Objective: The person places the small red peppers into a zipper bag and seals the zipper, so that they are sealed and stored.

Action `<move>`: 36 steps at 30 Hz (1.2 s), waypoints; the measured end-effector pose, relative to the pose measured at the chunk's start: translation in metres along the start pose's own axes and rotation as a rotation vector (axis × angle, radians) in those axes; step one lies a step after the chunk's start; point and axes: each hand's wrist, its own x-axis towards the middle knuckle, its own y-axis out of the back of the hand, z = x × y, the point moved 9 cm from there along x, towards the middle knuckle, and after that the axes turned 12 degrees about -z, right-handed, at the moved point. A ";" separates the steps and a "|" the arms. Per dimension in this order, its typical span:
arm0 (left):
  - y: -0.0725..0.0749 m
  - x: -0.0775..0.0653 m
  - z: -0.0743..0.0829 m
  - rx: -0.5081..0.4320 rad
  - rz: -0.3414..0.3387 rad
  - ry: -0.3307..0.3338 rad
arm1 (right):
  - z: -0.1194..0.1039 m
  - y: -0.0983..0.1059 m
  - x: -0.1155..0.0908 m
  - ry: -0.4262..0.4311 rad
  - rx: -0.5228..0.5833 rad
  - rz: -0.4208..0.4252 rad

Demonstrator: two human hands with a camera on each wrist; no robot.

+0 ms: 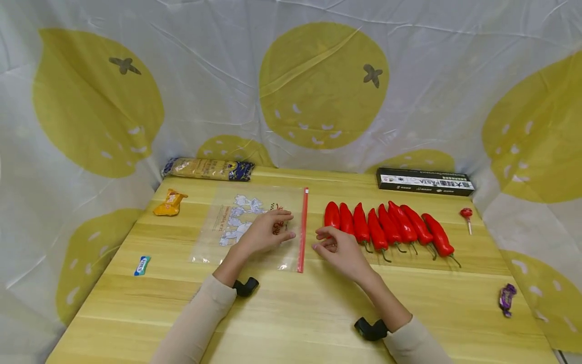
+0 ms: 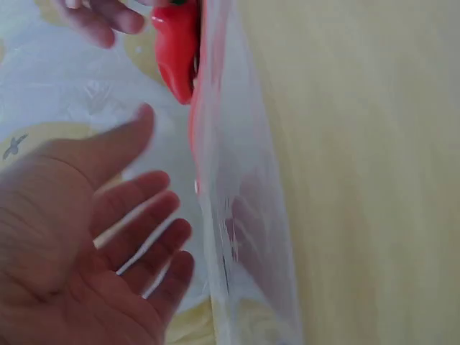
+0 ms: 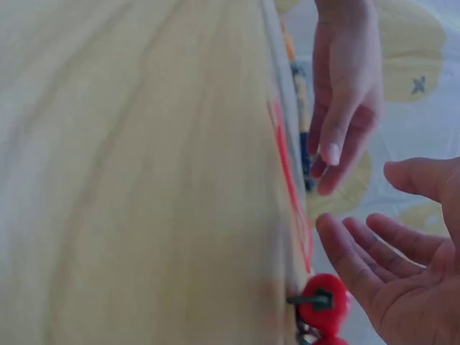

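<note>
A clear zip bag [image 1: 206, 237] printed with cartoon animals lies flat on the table, its red zip edge [image 1: 303, 227] toward the right. Over the bag hovers my left hand [image 1: 265, 231], fingers loosely bent and holding nothing. My right hand [image 1: 341, 250] is just right of the zip edge, near the leftmost of several red peppers [image 1: 332, 215] laid in a row with green stems toward me. In the right wrist view its fingers [image 3: 392, 248] are spread apart with nothing between them. The left wrist view shows the left palm [image 2: 93, 237] above the bag with fingers apart.
At the back left lies a pasta packet [image 1: 209, 169]; at the back right, a black pasta box [image 1: 425, 182]. An orange-wrapped snack [image 1: 170, 202] and a small teal-wrapped candy [image 1: 142, 265] are on the left. A red lollipop [image 1: 466, 215] and a purple-wrapped candy [image 1: 506, 300] lie on the right.
</note>
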 end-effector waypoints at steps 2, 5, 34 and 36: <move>-0.004 0.001 -0.005 -0.005 0.010 0.009 | 0.003 -0.008 0.003 -0.011 0.010 -0.014; -0.008 0.003 -0.013 -0.009 0.034 0.021 | 0.006 -0.017 0.006 -0.021 0.013 -0.030; -0.005 -0.007 -0.038 -0.349 0.202 0.042 | -0.002 -0.029 0.023 0.089 -0.223 -0.022; -0.006 -0.007 -0.039 -0.358 0.197 0.045 | -0.001 -0.030 0.024 0.095 -0.203 -0.019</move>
